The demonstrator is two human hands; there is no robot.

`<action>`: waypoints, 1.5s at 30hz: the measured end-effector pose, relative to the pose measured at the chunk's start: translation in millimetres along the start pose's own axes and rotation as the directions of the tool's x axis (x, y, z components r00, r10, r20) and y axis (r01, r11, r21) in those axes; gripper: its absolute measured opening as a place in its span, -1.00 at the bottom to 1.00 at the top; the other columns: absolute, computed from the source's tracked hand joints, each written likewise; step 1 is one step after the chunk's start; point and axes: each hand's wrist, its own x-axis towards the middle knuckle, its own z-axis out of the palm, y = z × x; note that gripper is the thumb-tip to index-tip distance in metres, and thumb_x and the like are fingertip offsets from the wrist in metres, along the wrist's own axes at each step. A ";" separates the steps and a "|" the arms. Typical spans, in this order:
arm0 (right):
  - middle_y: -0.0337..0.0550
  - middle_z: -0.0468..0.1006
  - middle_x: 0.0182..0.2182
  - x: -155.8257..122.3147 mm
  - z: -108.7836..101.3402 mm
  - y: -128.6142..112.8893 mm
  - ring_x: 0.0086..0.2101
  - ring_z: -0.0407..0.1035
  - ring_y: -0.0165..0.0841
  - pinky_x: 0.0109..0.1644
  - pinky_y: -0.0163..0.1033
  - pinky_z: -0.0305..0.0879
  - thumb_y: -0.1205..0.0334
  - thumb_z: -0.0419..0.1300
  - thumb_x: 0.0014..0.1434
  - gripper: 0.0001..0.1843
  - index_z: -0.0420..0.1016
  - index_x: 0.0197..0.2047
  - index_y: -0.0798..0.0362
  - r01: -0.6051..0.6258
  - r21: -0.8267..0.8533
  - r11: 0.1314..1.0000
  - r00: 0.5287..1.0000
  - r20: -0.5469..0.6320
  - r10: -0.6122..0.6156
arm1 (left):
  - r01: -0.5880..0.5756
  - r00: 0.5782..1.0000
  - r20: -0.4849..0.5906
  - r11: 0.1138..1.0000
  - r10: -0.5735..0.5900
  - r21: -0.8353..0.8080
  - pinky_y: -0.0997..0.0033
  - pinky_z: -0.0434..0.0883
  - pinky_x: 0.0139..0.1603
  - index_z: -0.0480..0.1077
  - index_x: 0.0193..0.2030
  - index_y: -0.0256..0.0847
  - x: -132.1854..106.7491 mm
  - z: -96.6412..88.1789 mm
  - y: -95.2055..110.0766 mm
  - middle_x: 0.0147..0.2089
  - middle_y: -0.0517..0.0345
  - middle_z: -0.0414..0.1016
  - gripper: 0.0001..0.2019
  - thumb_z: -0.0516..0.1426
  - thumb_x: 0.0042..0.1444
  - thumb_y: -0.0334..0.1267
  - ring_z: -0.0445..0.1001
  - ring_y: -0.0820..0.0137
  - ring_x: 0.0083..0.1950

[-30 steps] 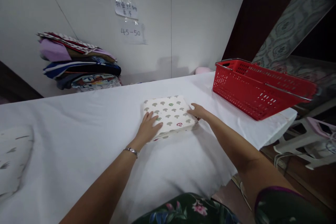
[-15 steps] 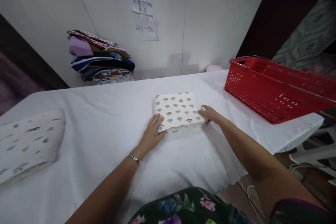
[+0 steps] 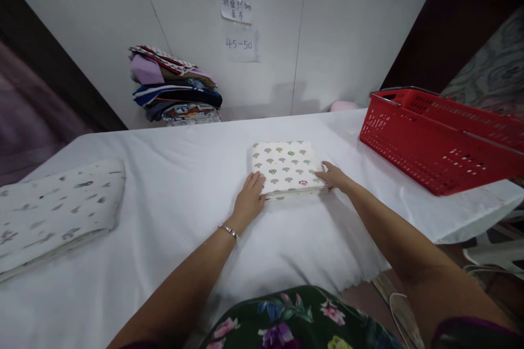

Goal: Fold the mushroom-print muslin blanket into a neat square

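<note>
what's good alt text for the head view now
A person's left hand and right hand touch opposite sides of a folded mushroom-print cloth on a white-covered table. Another folded cloth lies to the left, a red basket to the right.

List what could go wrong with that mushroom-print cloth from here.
Its layers might slip out of line: the left hand and right hand touch opposite sides of the folded cloth, and uneven pressure could skew it.
The white table cover is creased, so it might drag along if the cloth is slid.
</note>
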 end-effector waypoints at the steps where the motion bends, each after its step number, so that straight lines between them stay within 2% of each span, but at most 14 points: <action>1: 0.15 0.32 0.08 0.4 0.9 0.5 -0.36 0.39 -0.30 -0.52 -0.33 0.34 0.04 0.19 0.08 -0.14 -0.10 0.35 0.04 0.009 -0.007 1.000 1.000 -0.012 -0.009 | 0.003 1.000 0.009 1.000 -0.003 0.001 0.16 0.07 0.36 0.17 0.22 -0.18 0.7 -0.7 -0.6 0.36 0.10 0.03 -0.45 -0.01 0.03 -0.48 -0.10 0.25 0.39; 9: 0.14 0.30 0.10 4.2 3.2 0.6 -0.35 0.42 -0.25 -0.43 -0.21 0.39 0.00 0.16 0.11 -0.18 -0.09 0.35 0.00 -0.012 -0.075 0.997 1.000 -0.017 0.010 | -0.067 0.994 0.089 0.996 0.062 0.059 0.24 0.05 0.36 0.18 0.22 -0.33 3.6 -7.8 -5.6 0.35 0.01 0.05 -0.45 -0.05 0.02 -0.53 -0.08 0.26 0.39; 13: 0.18 0.31 0.10 -2.3 0.2 -4.8 -0.08 0.36 -0.05 -0.12 -0.03 0.36 0.02 0.10 0.16 -0.23 -0.06 0.34 0.10 0.060 -0.350 0.935 0.992 -0.079 -0.094 | -0.078 0.989 0.131 0.996 0.072 0.043 0.20 0.04 0.36 0.15 0.24 -0.34 2.1 -12.2 -6.5 0.37 0.00 0.01 -0.44 -0.06 0.03 -0.53 -0.12 0.27 0.40; 15: 0.18 0.24 0.16 -9.4 2.4 -9.1 0.11 0.17 -0.02 0.09 0.04 0.19 0.07 0.06 0.19 -0.28 -0.05 0.34 0.14 0.195 -0.510 0.838 0.945 -0.132 -0.301 | -0.077 0.987 0.144 0.997 0.071 0.033 0.19 0.04 0.35 0.12 0.25 -0.30 1.5 -14.4 -6.9 0.37 0.03 -0.01 -0.43 -0.07 0.04 -0.52 -0.15 0.28 0.40; 18: 0.04 0.04 0.29 -21.6 13.8 -16.0 0.27 -0.14 -0.13 0.27 0.01 -0.11 0.10 -0.03 0.25 -0.39 0.01 0.32 0.11 0.452 -0.617 0.645 0.796 -0.047 -0.603 | -0.067 0.984 0.169 0.997 0.060 0.034 0.18 0.05 0.35 0.10 0.27 -0.28 2.1 -16.0 -5.8 0.38 0.04 -0.02 -0.42 -0.08 0.04 -0.52 -0.16 0.29 0.40; 19: -0.01 0.00 0.31 -25.3 19.1 -17.7 0.29 -0.21 -0.16 0.29 0.01 -0.19 0.06 -0.05 0.27 -0.40 0.03 0.31 0.08 0.524 -0.619 0.585 0.757 0.023 -0.653 | -0.063 0.983 0.173 0.997 0.056 0.036 0.19 0.05 0.35 0.10 0.26 -0.29 2.5 -15.8 -4.8 0.38 0.02 -0.02 -0.42 -0.09 0.04 -0.53 -0.16 0.28 0.40; 21: -0.08 -0.02 0.32 -31.3 30.1 -18.8 0.30 -0.25 -0.17 0.30 0.04 -0.27 -0.04 -0.08 0.27 -0.40 0.06 0.31 0.00 0.608 -0.602 0.517 0.727 0.161 -0.667 | -0.051 0.984 0.170 0.998 0.043 0.040 0.19 0.06 0.34 0.12 0.25 -0.31 3.1 -14.7 -2.3 0.38 0.00 -0.01 -0.42 -0.08 0.03 -0.54 -0.17 0.28 0.40; 23: -0.10 -0.01 0.31 -35.0 38.6 -16.9 0.29 -0.21 -0.17 0.29 0.08 -0.28 -0.10 -0.12 0.27 -0.40 0.06 0.31 -0.05 0.626 -0.592 0.508 0.742 0.250 -0.622 | -0.029 0.986 0.165 0.998 0.021 0.049 0.20 0.09 0.33 0.13 0.25 -0.29 2.6 -14.1 -0.4 0.38 0.01 -0.01 -0.40 -0.07 0.00 -0.56 -0.17 0.28 0.41; 26: -0.08 -0.01 0.31 -36.8 42.4 -13.2 0.29 -0.19 -0.16 0.28 0.10 -0.27 -0.12 -0.15 0.27 -0.39 0.07 0.30 -0.05 0.601 -0.598 0.530 0.773 0.268 -0.575 | 0.010 0.979 0.204 0.999 -0.018 0.042 0.22 0.14 0.29 0.10 0.28 -0.23 1.4 -18.9 -1.2 0.39 0.07 -0.07 -0.36 -0.03 -0.02 -0.52 -0.17 0.28 0.41; 30: -0.10 0.00 0.31 -35.2 36.0 -21.6 0.29 -0.20 -0.17 0.27 0.09 -0.22 -0.16 -0.22 0.28 -0.40 0.10 0.28 -0.09 0.621 -0.553 0.556 0.774 0.317 -0.549 | 0.073 0.956 0.287 0.997 -0.059 -0.038 0.21 0.11 0.31 0.10 0.29 -0.16 11.8 -34.9 -3.0 0.39 0.08 -0.06 -0.40 0.04 0.08 -0.18 -0.11 0.23 0.39; 34: -0.06 -0.10 0.33 -19.7 36.4 -52.7 0.30 -0.27 -0.16 0.28 0.06 -0.24 -0.15 -0.22 0.28 -0.36 0.05 0.31 -0.03 0.628 -0.544 0.556 0.762 0.286 -0.581 | 0.100 0.977 0.191 0.995 -0.097 -0.008 0.02 -0.02 0.32 0.12 0.27 -0.16 50.7 -40.2 5.2 0.40 0.02 -0.11 -0.39 -0.09 0.16 0.11 -0.20 0.15 0.41; 39: 0.04 -0.13 0.33 33.9 48.5 -85.8 0.30 -0.31 -0.16 0.29 0.05 -0.27 -0.11 -0.15 0.28 -0.32 -0.01 0.33 0.12 0.559 -0.638 0.530 0.773 0.169 -0.612 | 0.033 0.993 0.106 0.984 -0.052 0.176 -0.06 -0.15 0.32 0.13 0.25 -0.21 115.0 -18.5 4.0 0.40 -0.06 -0.11 -0.45 -0.09 0.20 0.02 -0.23 0.13 0.41; 43: -0.01 -0.05 0.32 77.2 53.0 -75.9 0.29 -0.23 -0.18 0.29 0.06 -0.31 -0.10 -0.15 0.28 -0.35 0.00 0.32 0.07 0.445 -0.693 0.567 0.841 0.106 -0.530 | 0.092 0.986 0.118 0.977 -0.116 0.192 -0.08 -0.12 0.31 0.06 0.29 -0.22 140.7 5.8 -16.1 0.39 -0.06 -0.07 -0.41 -0.11 0.19 0.02 -0.20 0.12 0.40; 45: -0.05 -0.05 0.32 89.4 54.6 -65.5 0.29 -0.22 -0.19 0.29 0.07 -0.32 -0.12 -0.17 0.28 -0.34 -0.01 0.33 0.04 0.439 -0.692 0.573 0.843 0.096 -0.529 | 0.098 0.988 0.100 0.979 -0.118 0.179 -0.08 -0.12 0.31 0.05 0.30 -0.23 143.9 15.0 -24.5 0.39 -0.05 -0.07 -0.40 -0.12 0.18 0.03 -0.20 0.13 0.41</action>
